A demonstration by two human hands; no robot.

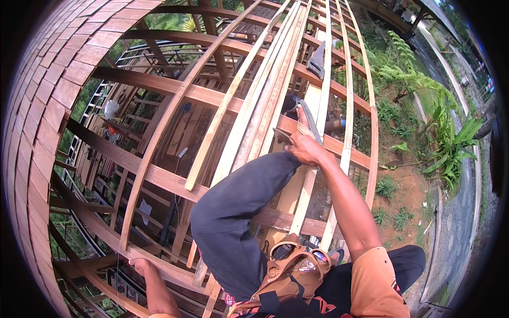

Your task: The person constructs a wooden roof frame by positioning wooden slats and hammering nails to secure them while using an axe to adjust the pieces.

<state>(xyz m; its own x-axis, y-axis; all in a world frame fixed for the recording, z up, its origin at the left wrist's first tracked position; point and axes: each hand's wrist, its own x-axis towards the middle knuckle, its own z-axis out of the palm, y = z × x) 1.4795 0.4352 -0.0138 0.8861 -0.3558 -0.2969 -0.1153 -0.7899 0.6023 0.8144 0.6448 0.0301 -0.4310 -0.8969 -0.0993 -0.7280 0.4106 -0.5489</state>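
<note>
My left hand (pixel 140 266) is low on the left, its fingers curled beside the edge of a curved wooden beam (pixel 108 233). Whatever it holds, if anything, is hidden; a thin string hangs just left of it. My right hand (pixel 305 148) is closed by my sandalled foot (pixel 303 117), at the end of my bent left leg (pixel 238 185). A short dark piece sticks out from its fingers, too small to name. A dark rounded object (pixel 290 103) lies beyond. A tan tool pouch (pixel 290 267) with shiny contents hangs at my waist.
Long pale battens (pixel 265 95) run away over reddish rafters (pixel 175 183), with open gaps down to lumber below. A handsaw (pixel 317 61) rests on the battens ahead. Wooden shingles (pixel 47 111) cover the roof at left. Ferns (pixel 408 69) and a grey path (pixel 450 228) lie below right.
</note>
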